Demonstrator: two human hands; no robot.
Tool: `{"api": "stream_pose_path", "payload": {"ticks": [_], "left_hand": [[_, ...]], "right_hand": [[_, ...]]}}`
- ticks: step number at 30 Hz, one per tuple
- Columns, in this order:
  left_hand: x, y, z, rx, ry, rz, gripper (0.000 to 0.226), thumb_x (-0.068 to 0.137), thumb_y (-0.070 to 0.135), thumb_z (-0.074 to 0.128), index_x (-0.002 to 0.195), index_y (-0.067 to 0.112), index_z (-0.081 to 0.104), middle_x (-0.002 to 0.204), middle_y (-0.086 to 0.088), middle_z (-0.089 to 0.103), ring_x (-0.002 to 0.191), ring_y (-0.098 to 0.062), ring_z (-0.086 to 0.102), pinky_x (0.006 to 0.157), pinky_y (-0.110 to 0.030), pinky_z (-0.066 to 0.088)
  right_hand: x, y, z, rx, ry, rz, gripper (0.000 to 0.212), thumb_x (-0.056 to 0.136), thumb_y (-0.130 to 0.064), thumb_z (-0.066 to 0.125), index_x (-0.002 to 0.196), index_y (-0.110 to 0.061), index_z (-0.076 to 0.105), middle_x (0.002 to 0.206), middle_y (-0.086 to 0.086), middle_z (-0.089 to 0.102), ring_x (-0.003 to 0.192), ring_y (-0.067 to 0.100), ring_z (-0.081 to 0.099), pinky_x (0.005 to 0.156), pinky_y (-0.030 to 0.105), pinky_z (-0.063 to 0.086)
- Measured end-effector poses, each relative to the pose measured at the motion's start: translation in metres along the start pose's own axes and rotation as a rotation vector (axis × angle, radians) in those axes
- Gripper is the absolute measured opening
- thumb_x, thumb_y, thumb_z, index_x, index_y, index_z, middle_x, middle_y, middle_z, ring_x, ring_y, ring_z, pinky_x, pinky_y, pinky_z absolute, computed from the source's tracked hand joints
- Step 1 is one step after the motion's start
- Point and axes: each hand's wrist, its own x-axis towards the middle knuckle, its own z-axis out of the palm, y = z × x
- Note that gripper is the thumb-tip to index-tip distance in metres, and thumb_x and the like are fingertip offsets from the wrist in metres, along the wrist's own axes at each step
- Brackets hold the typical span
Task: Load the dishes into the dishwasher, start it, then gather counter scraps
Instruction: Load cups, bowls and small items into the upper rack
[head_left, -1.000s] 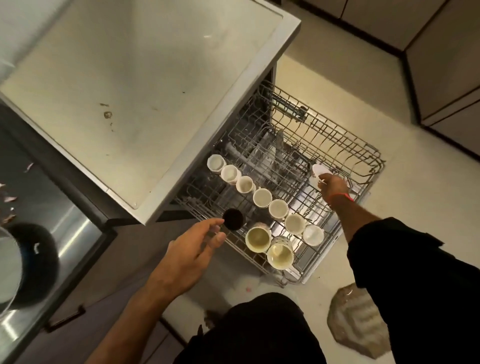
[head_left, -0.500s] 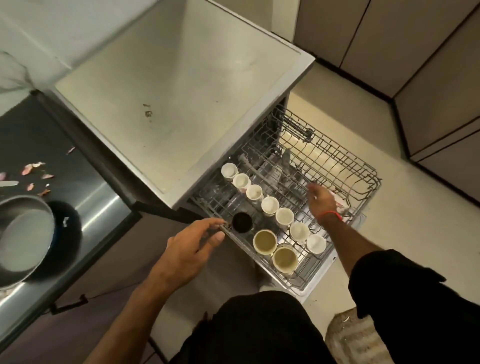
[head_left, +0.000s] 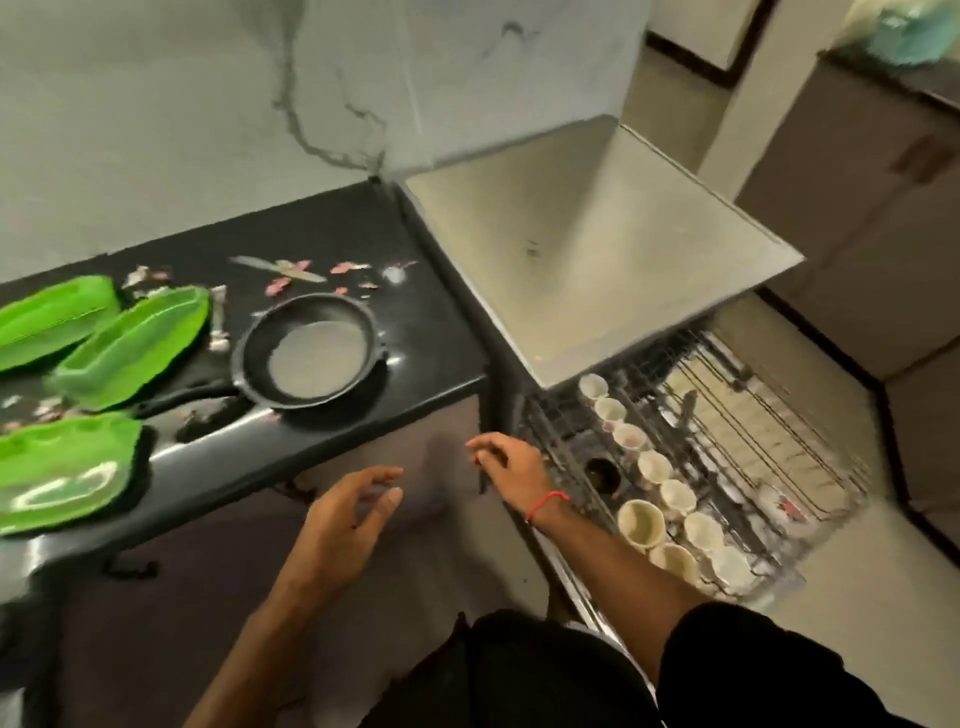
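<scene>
Three green dishes sit at the left of the black counter, two cut off by the frame's edge. Beside them a dark pan holds a pale film; blurred pink scraps lie behind it. Both hands hover below the counter's edge, left hand and right hand loose, grasping nothing. Pale cups line the pulled-out dishwasher rack.

Grey veined wall, black counter, brown cabinets, pale floor.
</scene>
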Motion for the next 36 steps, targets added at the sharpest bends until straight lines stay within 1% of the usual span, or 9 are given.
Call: {"api": "stream_pose_path", "payload": {"ticks": [4,6,10,14,19,25,28,32,36], "left_hand": [[-0.049,-0.055,-0.05,0.009,0.294,-0.032,0.017,0.093,0.026,0.07,0.108,0.036,0.069,0.105,0.013,0.071,0.095,0.001,0.067,0.085,-0.017,0.052],[-0.071,-0.079,-0.07,0.009,0.395,-0.083,0.02,0.092,0.039,0.062,0.106,0.028,0.073,0.104,0.012,0.07,0.097,-0.003,0.066,0.089,-0.03,0.054],[-0.123,-0.129,-0.114,-0.002,0.628,-0.222,0.031,0.088,0.046,0.055,0.096,0.021,0.071,0.099,0.012,0.069,0.093,-0.009,0.065,0.087,-0.037,0.054],[-0.176,-0.166,-0.147,-0.067,0.799,-0.412,0.011,0.09,0.039,0.063,0.098,0.031,0.065,0.099,0.011,0.066,0.093,-0.01,0.063,0.089,-0.043,0.052],[-0.231,-0.188,-0.174,0.065,1.062,-0.676,0.03,0.087,0.035,0.071,0.116,0.033,0.062,0.128,0.006,0.053,0.12,-0.023,0.047,0.101,-0.049,0.042],[-0.271,-0.225,-0.192,0.235,1.003,-1.045,0.044,0.087,0.043,0.071,0.128,0.04,0.058,0.16,-0.004,0.009,0.14,-0.04,0.021,0.112,-0.061,0.029],[-0.277,-0.244,-0.197,0.234,0.993,-1.062,0.027,0.089,0.038,0.07,0.116,0.036,0.068,0.162,-0.004,0.012,0.139,-0.038,0.02,0.113,-0.06,0.026],[-0.285,-0.25,-0.201,0.211,1.072,-1.01,0.02,0.091,0.027,0.07,0.111,0.027,0.073,0.161,-0.005,0.027,0.139,-0.04,0.03,0.111,-0.064,0.027],[-0.294,-0.227,-0.184,0.146,1.214,-0.776,0.017,0.094,0.016,0.066,0.109,0.023,0.066,0.16,-0.005,0.024,0.138,-0.035,0.038,0.111,-0.065,0.029]], "right_hand": [[-0.008,-0.071,0.089,-0.032,-0.23,-0.11,0.027,0.092,-0.002,0.056,0.1,-0.024,0.069,0.085,-0.003,0.072,0.076,0.017,0.069,0.077,0.026,0.055],[-0.013,-0.095,0.128,-0.038,-0.308,-0.157,0.026,0.091,-0.003,0.058,0.1,-0.026,0.069,0.086,-0.002,0.074,0.074,0.014,0.068,0.076,0.028,0.055],[-0.026,-0.14,0.215,-0.028,-0.486,-0.243,0.028,0.091,-0.001,0.059,0.099,-0.026,0.069,0.086,0.001,0.074,0.07,0.01,0.067,0.076,0.026,0.054],[-0.044,-0.171,0.285,-0.013,-0.669,-0.307,0.036,0.093,0.002,0.056,0.102,-0.032,0.065,0.096,0.001,0.071,0.076,0.01,0.066,0.077,0.027,0.054],[-0.066,-0.196,0.349,-0.085,-0.836,-0.389,0.04,0.092,-0.007,0.061,0.125,-0.03,0.06,0.12,-0.008,0.067,0.076,0.016,0.063,0.085,0.031,0.055],[-0.083,-0.211,0.379,-0.092,-0.911,-0.432,0.043,0.092,-0.009,0.062,0.119,-0.042,0.059,0.113,-0.011,0.067,0.074,0.018,0.06,0.082,0.037,0.055],[-0.084,-0.211,0.38,-0.105,-0.911,-0.435,0.043,0.092,-0.01,0.062,0.116,-0.045,0.059,0.11,-0.009,0.068,0.081,0.028,0.065,0.085,0.04,0.056],[-0.084,-0.216,0.372,-0.126,-0.914,-0.416,0.035,0.093,-0.012,0.062,0.117,-0.038,0.064,0.106,-0.01,0.07,0.088,0.018,0.067,0.088,0.04,0.056],[-0.089,-0.22,0.359,-0.087,-0.931,-0.41,0.032,0.094,-0.011,0.061,0.118,-0.031,0.065,0.105,-0.009,0.071,0.092,0.013,0.067,0.09,0.041,0.055]]}}
